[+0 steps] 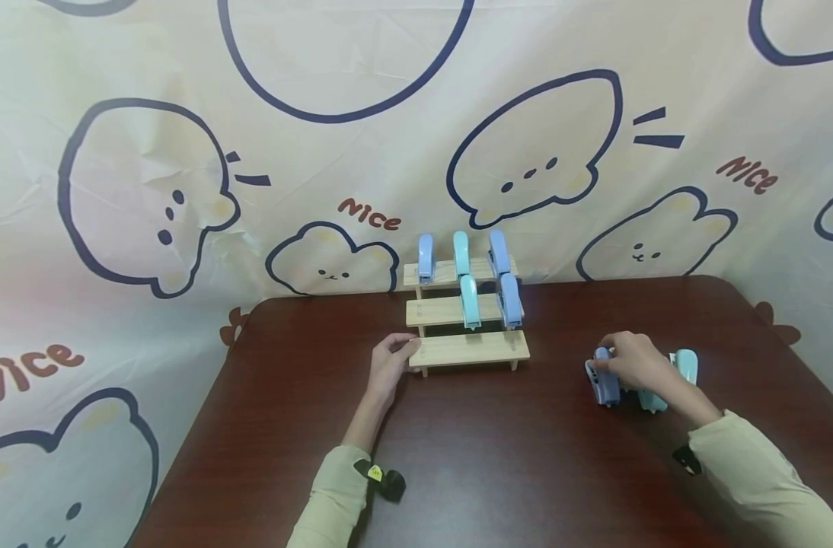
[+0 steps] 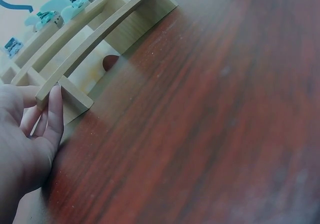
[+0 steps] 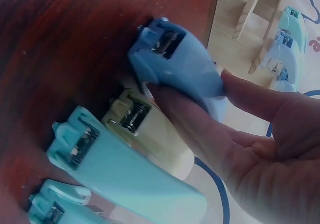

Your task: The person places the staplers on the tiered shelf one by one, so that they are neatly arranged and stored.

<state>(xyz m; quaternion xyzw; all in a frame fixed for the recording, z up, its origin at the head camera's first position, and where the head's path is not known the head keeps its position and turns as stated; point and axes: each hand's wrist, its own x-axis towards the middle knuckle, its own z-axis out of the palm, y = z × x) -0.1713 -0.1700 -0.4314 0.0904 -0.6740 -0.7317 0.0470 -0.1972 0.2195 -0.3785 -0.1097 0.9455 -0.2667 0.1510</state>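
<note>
In the head view my left hand [image 1: 389, 365] pinches the left end of the lowest step of a three-step wooden rack [image 1: 467, 350]. Close up, the left fingers [image 2: 55, 116] curl about the end of its front slat. The right hand [image 1: 632, 359] pinches a blue stapler [image 3: 180, 63] between thumb and fingers, off to the right of the rack. Right beside that stapler lie a cream stapler [image 3: 152, 134], a teal stapler [image 3: 125, 169] and another teal one [image 3: 60, 204]. The head view has the cream one mostly hidden behind the right hand.
On the rack's top step stand a blue stapler [image 1: 426, 257], a teal stapler [image 1: 461, 253] and a second blue one [image 1: 499, 251]. The middle step bears a teal stapler [image 1: 470, 302] and a blue stapler [image 1: 509, 301]. Behind the brown table [image 1: 499, 457] hangs a printed cloth [image 1: 403, 167].
</note>
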